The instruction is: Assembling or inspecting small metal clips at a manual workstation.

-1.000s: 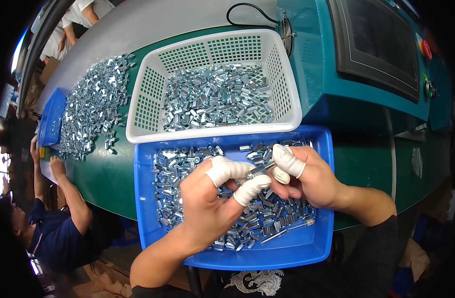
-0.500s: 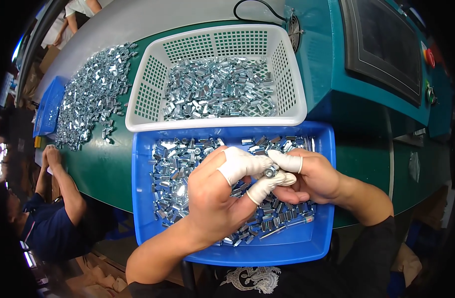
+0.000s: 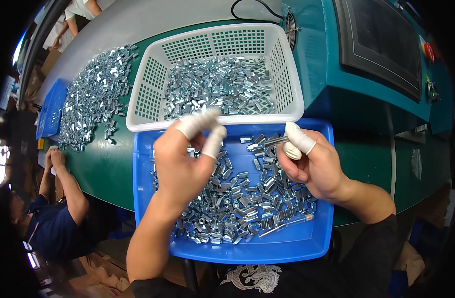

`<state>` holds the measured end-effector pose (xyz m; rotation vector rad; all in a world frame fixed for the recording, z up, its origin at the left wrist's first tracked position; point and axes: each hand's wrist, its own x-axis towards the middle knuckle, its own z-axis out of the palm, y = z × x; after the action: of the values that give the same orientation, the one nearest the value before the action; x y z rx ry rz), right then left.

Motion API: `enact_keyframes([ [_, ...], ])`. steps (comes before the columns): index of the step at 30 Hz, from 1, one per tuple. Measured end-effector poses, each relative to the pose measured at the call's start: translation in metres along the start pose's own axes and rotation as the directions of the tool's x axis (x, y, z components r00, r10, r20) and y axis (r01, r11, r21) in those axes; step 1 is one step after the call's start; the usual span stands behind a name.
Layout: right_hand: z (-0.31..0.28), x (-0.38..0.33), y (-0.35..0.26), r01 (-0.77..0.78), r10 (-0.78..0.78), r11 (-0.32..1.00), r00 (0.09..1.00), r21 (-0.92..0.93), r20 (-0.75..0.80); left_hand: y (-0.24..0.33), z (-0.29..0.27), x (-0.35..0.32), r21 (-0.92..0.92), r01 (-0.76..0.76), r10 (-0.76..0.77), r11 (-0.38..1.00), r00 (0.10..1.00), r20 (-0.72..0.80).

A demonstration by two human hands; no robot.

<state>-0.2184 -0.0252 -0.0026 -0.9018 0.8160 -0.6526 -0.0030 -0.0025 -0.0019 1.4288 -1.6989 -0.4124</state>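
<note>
Clock positions from the tray's centre.

Rod [image 3: 275,141]: slim, metal, over 1 o'clock, free end toward 9. Right hand [image 3: 317,171] pinches it firmly between thumb and forefinger, probably to leave that end exposed; whether a part sits on it, cannot tell. Left hand [image 3: 180,161] at 11 o'clock, fingertips blurred near the basket's near rim; thumb and forefinger slightly parted, nothing seen between. White finger cots [image 3: 301,139] on both hands, presumably for grip or protection.

Tray [image 3: 294,249]: blue, nearest the body, likely for easy reach; loose metal parts [image 3: 220,216] inside, thin tube [image 3: 287,226] at 4. Basket [image 3: 284,121]: white, at 12, more parts within. Pile [image 3: 95,97] on desk [image 3: 100,171], 10. Machine [image 3: 312,69], 2; screen [image 3: 381,44] dark. Co-worker [image 3: 58,223], 8.

Writing: none legible; tube's coloured end too small to make out.
</note>
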Motion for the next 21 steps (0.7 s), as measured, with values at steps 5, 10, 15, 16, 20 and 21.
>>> enact_keyframes([
  [5,0.003,0.000,-0.004,-0.020,0.020,0.999,1.000,-0.030,-0.003,0.008,0.006,-0.017,0.287,-0.181,0.038,0.941,0.896,0.443],
  [10,0.003,0.001,-0.002,0.002,-0.001,0.994,1.000,-0.110,0.009,0.001,0.015,-0.026,0.267,-0.185,0.004,0.946,0.828,0.561],
  [15,0.002,-0.003,0.001,0.068,-0.070,0.987,0.998,-0.143,-0.009,0.002,0.019,-0.029,0.215,-0.199,0.063,0.956,0.856,0.512],
  [16,0.002,-0.003,0.002,0.079,-0.086,0.983,0.996,-0.166,-0.038,0.008,0.016,-0.024,0.105,-0.004,-0.048,0.994,0.873,0.486],
  [20,0.007,-0.003,0.002,0.134,-0.157,0.966,0.984,-0.222,-0.088,0.024,0.004,-0.016,-0.310,0.232,-0.142,0.922,0.947,0.288],
  [21,0.008,-0.003,0.001,0.120,-0.142,0.958,0.987,-0.259,-0.068,0.025,0.004,-0.017,-0.362,0.236,-0.137,0.902,0.951,0.278],
])
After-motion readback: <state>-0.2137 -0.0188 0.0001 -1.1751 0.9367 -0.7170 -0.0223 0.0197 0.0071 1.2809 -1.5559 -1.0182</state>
